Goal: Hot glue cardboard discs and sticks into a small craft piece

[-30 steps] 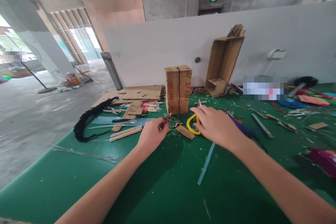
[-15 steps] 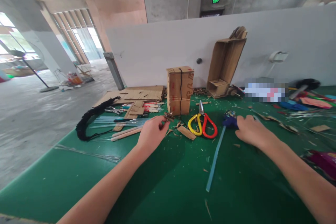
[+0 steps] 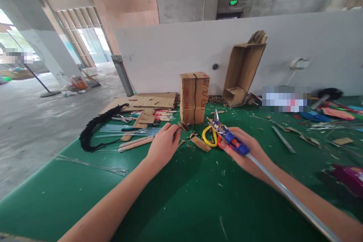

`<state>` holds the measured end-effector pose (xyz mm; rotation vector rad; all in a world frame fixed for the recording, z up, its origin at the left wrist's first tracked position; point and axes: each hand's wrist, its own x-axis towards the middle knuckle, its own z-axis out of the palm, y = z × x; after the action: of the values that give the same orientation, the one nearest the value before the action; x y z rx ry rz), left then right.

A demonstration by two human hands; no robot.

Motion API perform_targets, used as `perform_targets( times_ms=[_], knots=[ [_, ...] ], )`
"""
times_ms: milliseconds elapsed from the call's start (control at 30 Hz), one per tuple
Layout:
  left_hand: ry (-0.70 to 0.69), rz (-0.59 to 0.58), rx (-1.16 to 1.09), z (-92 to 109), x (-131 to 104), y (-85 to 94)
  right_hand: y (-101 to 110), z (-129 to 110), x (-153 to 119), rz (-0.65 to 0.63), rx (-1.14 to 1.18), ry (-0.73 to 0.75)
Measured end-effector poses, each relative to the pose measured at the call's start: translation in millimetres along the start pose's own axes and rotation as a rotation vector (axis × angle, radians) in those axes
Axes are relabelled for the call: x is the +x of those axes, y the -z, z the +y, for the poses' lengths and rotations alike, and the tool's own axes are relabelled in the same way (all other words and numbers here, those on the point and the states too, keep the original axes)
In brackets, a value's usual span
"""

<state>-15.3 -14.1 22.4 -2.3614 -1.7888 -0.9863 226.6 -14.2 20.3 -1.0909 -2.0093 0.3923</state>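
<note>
My right hand [image 3: 246, 151] is wrapped round a blue glue gun [image 3: 236, 143], its nozzle end pointing up and left over the scissors [image 3: 210, 136]. A long clear glue stick [image 3: 295, 196] trails from its rear along my forearm. Between the fingertips of my left hand [image 3: 166, 141] is a small stack of round cardboard pieces [image 3: 183, 126], just in front of an upright cardboard box [image 3: 195, 98] with a black cord down its front. The yellow handle of the scissors shows; the red one is mostly behind my right hand.
Left on the green table [image 3: 85, 196] lie a black fuzzy strip [image 3: 89, 130], wooden sticks [image 3: 136, 144], glue sticks and flat cardboard [image 3: 153, 100]. A tall open cardboard box [image 3: 244, 72] leans on the white partition. Scraps and a purple packet [image 3: 347, 177] lie right.
My right hand has picked up the glue gun and moved left, over the scissors. The glue stick now trails back along the forearm. My left hand has barely moved, still pinching the cardboard pieces.
</note>
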Motion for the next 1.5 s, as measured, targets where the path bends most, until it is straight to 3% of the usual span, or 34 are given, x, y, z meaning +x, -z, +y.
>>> perform_targets(
  times_ms=[100, 200, 300, 667, 933, 1200, 1500],
  knots=[
    [-0.041, -0.034, -0.047, 2, -1, -2.7, -19, -17, -2, -0.013, 0.367, -0.298],
    [-0.042, -0.105, -0.097, 7, -4, -6.4, -33, -23, 4, 0.049, 0.621, -0.334],
    [-0.050, -0.149, -0.138, 13, -6, -8.3, -44, -26, 8, 0.026, 0.734, -0.349],
    [-0.117, -0.168, -0.090, 13, -8, -10.4, -44, -28, 1, -0.104, 0.585, -0.282],
    [-0.152, -0.216, -0.064, 9, -8, -12.5, -51, -21, -3, -0.116, 0.671, -0.318],
    [-0.162, -0.167, 0.067, 10, -6, -8.3, -45, -36, -2, -0.026, 0.524, -0.264],
    [-0.204, -0.221, 0.006, 10, -11, -12.6, -44, -32, -4, -0.075, 0.556, -0.294]
  ],
)
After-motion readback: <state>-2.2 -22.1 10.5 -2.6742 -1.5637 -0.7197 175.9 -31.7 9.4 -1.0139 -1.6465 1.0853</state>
